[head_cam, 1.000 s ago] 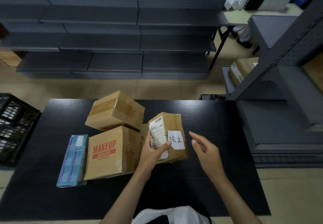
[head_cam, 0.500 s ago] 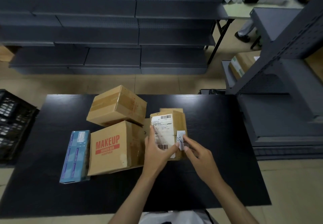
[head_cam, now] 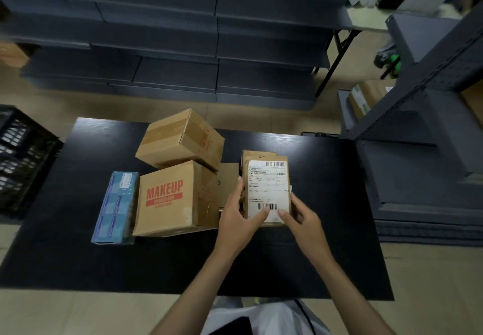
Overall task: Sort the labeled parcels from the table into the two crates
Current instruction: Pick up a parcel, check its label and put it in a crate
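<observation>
Both hands grip the labeled parcel (head_cam: pixel 266 191), label face up, ctr-right of table (head_cam: pixel 339 256). Left hand (head_cam: pixel 236 219) clamps its L edge, right hand (head_cam: pixel 303 219) its lower R edge. MAKEUP box (head_cam: pixel 167 198) sits just L of it, w/ plain carton (head_cam: pixel 180 138) behind and blue box (head_cam: pixel 115 206) at far L. Dark tabletop shows wide to parcel's R & along near edge. Black crate (head_cam: pixel 18 159) stands off table's L end, grey shelving (head_cam: pixel 418 164) close by R edge.
</observation>
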Demonstrator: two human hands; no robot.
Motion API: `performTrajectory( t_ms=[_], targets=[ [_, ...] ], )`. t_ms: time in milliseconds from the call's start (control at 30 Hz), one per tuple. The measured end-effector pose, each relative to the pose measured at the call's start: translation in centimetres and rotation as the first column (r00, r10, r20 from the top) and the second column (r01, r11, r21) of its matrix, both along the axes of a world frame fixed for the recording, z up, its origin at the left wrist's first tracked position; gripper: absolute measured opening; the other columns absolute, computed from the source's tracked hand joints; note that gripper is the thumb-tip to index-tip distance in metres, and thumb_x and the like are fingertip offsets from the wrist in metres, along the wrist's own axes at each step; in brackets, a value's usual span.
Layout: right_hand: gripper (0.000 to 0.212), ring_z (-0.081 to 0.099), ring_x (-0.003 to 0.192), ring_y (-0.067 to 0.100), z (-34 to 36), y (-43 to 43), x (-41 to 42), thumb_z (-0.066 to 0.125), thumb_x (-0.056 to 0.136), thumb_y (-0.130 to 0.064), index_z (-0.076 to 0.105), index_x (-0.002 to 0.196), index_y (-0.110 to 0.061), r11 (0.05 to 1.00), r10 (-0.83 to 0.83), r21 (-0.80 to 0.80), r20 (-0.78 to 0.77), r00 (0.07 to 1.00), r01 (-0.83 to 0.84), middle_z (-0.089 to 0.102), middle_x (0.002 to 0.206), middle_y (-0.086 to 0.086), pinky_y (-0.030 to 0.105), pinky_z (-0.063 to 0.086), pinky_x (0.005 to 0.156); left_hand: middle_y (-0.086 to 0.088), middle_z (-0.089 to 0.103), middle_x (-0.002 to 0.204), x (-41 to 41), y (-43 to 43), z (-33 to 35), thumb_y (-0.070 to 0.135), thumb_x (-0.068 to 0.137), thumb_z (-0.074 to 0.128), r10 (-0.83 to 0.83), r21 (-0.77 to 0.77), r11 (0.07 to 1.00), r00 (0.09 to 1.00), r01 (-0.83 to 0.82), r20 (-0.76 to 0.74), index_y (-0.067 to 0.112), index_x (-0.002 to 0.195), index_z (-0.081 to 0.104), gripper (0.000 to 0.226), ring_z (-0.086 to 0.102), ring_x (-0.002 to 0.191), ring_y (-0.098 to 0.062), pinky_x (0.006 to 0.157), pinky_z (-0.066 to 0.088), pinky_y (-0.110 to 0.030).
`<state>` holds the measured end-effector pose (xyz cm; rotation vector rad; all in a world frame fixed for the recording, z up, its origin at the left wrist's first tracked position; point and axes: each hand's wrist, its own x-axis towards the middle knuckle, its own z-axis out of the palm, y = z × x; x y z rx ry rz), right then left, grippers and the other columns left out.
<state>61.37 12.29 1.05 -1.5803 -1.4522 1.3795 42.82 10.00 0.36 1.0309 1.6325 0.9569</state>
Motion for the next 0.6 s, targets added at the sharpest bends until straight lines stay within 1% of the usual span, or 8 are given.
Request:
performTrajectory(
  t_ms=[67,133,167,300,367,467,500,600],
  targets=[
    [0.063,0.062,0.126,0.003,0.2,0.5,0.8,0.067,0.099,-0.008,0.046,0.155,-0.027,1.0,0.002,0.022,0.015,1.0,-0.003,0.066,0.137,-0.016,0.025,0.054,0.1,0.03,0.052,0.143,0.4,-0.3,0.6,0.028,0.089,0.083,0.002,0.016,1.0,1.0,-0.002,-0.007,0.05,0.154,0.023,0.091,0.046,0.135,0.012,0.11,0.041,-0.016],
    [0.066,0.062,0.127,0.003,0.3,0.9,1.4,0.066,0.099,-0.006,0.042,0.157,-0.025,0.999,0.016,0.03,0.015,1.0,-0.017,0.064,0.14,-0.015,0.023,0.056,0.096,0.042,0.051,0.129,0.9,-0.6,1.1,0.024,0.091,0.082,0.011,0.023,1.0,1.0,-0.01,-0.015,0.055,0.144,0.028,0.082,0.047,0.126,0.022,0.099,0.042,-0.005],
    [0.066,0.062,0.126,0.003,0.4,1.0,1.7,0.066,0.099,-0.006,0.042,0.157,-0.026,0.999,0.026,0.033,0.016,1.0,-0.027,0.065,0.139,-0.014,0.023,0.056,0.095,0.043,0.052,0.126,1.2,-0.8,1.2,0.023,0.091,0.081,0.018,0.029,0.999,1.0,-0.018,-0.023,0.052,0.145,0.033,0.078,0.048,0.124,0.023,0.097,0.043,-0.005],
    [0.063,0.062,0.123,-0.002,0.2,0.8,3.1,0.059,0.103,-0.01,0.038,0.158,-0.033,0.995,0.093,0.03,0.043,0.995,-0.094,0.066,0.135,-0.019,0.027,0.056,0.099,0.034,0.055,0.131,2.5,-1.4,1.8,0.025,0.093,0.079,0.05,0.019,0.999,0.998,-0.049,-0.026,0.036,0.155,0.041,0.074,0.049,0.123,0.022,0.104,0.049,-0.016],
    [0.063,0.061,0.121,-0.005,0.2,0.7,4.2,0.057,0.104,-0.011,0.037,0.158,-0.038,0.993,0.119,0.006,0.062,0.991,-0.119,0.066,0.132,-0.022,0.025,0.055,0.1,0.033,0.056,0.13,3.5,-2.0,2.2,0.022,0.093,0.078,0.056,-0.007,0.998,0.998,-0.056,-0.007,0.036,0.156,0.041,0.074,0.051,0.12,0.023,0.101,0.051,-0.014],
    [0.064,0.06,0.118,-0.011,0.2,0.0,5.5,0.057,0.104,-0.011,0.035,0.157,-0.04,0.989,0.149,-0.013,0.054,0.987,-0.148,0.064,0.131,-0.024,0.02,0.056,0.096,0.036,0.056,0.124,5.0,-3.6,2.9,0.017,0.095,0.076,0.062,-0.035,0.998,0.997,-0.061,0.035,0.041,0.153,0.039,0.073,0.05,0.111,0.031,0.084,0.049,-0.003],
    [0.065,0.059,0.116,-0.014,0.2,-0.4,5.8,0.057,0.104,-0.011,0.034,0.157,-0.042,0.987,0.158,-0.015,0.046,0.986,-0.158,0.063,0.129,-0.027,0.018,0.056,0.093,0.037,0.055,0.123,5.4,-4.3,3.1,0.015,0.095,0.075,0.073,-0.044,0.997,0.996,-0.071,0.05,0.042,0.152,0.039,0.072,0.05,0.109,0.032,0.08,0.048,-0.002],
    [0.065,0.058,0.116,-0.015,-0.1,-1.7,6.3,0.057,0.104,-0.012,0.034,0.155,-0.046,0.982,0.186,-0.031,0.01,0.982,-0.186,0.06,0.127,-0.033,0.02,0.056,0.094,0.035,0.057,0.126,6.3,-6.5,3.0,0.014,0.095,0.075,0.132,-0.063,0.99,0.989,-0.127,0.073,0.042,0.153,0.039,0.074,0.052,0.112,0.029,0.083,0.051,-0.006]
  ],
)
